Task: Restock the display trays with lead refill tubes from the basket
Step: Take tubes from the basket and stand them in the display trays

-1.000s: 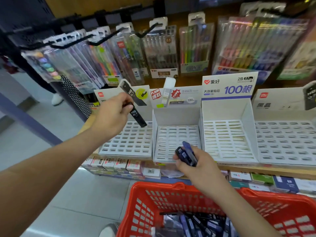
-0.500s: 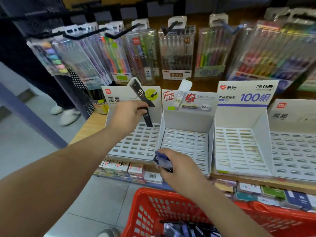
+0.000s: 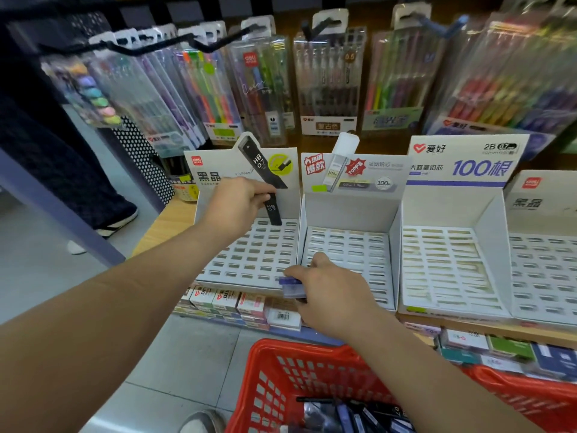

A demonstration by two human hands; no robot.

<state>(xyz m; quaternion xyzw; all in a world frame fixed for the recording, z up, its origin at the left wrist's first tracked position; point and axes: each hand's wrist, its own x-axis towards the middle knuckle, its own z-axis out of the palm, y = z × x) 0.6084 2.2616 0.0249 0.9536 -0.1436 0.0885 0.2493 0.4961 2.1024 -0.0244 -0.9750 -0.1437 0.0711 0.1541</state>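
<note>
Above the leftmost display tray (image 3: 246,264), step: one black HB 0.7 lead refill tube (image 3: 274,212) is going to a back-row slot, I judge; its slots look empty.
Next move: bring the lower end straight over one slot, then push down and release.
Left hand (image 3: 235,206): fingers curled, pinching the black tube, which is almost upright.
Right hand (image 3: 331,292): closed around some blue tubes (image 3: 292,284), at the trays' front edge.
Red basket (image 3: 274,370): spare tubes (image 3: 343,414) lie inside.

Four display trays (image 3: 437,210) stand side by side on the shelf (image 3: 165,226), with pen packs (image 3: 327,85) hanging behind them. Your left grip (image 3: 234,204) holds a lead refill tube (image 3: 273,212) over the leftmost tray (image 3: 249,260); your right grip (image 3: 327,292) holds spare tubes (image 3: 292,285) at that tray's front right corner. The basket (image 3: 281,348) lies nearest you, below.
</note>
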